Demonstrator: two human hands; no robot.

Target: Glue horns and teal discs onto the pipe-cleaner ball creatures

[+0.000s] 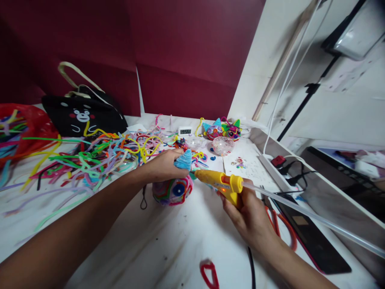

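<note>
Round multicoloured craft piece [172,192]: located on the near-middle part of the white table [144,249], bearing wavy coloured strips and a dark blue disc [178,190] on the side shown. The left hand [164,165] lies over its top, thumb and fingers pinching a blue fuzzy piece [183,161]; whether that piece is fixed to the craft piece cannot be told. The right hand [248,210] is wrapped around the handle of a yellow glue gun [218,180], nozzle pointing left, its tip just beside the blue fuzzy piece; contact cannot be confirmed. An orange light shows on the gun's body, and a long translucent glue stick [300,208] extends from its rear to the right. Right of the right hand: orange-handled scissors [290,233] and a flat black device [321,243]. Near edge: a bent red strip [214,276]. Left: a tangled heap of coloured strips [102,160]. Far side: a small digital clock [184,131] and, right of it, two eared craft figures [213,129] side by side.
</note>
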